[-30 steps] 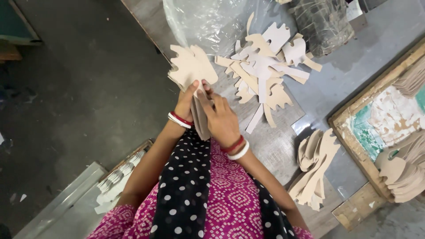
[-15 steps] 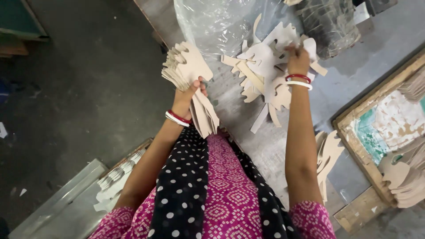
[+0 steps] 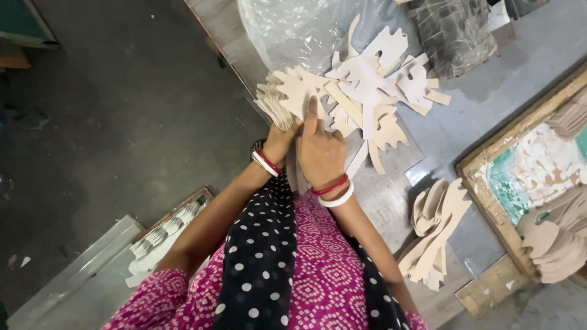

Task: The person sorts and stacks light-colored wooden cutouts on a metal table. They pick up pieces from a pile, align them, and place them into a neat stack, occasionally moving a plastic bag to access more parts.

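Grip of the left hand (image 3: 280,142) is clamped on a fanned stack of tan cut-outs (image 3: 287,98), just above centre of the frame. The right hand (image 3: 319,153) lies flat against the same stack, index finger extended along the top piece; its grip is not closed round anything. A loose pile of similar cut-outs (image 3: 382,91) rests on the grey bench (image 3: 489,116), upper centre, beside clear plastic sheeting (image 3: 287,30). A second stack (image 3: 434,232) sits lower right.
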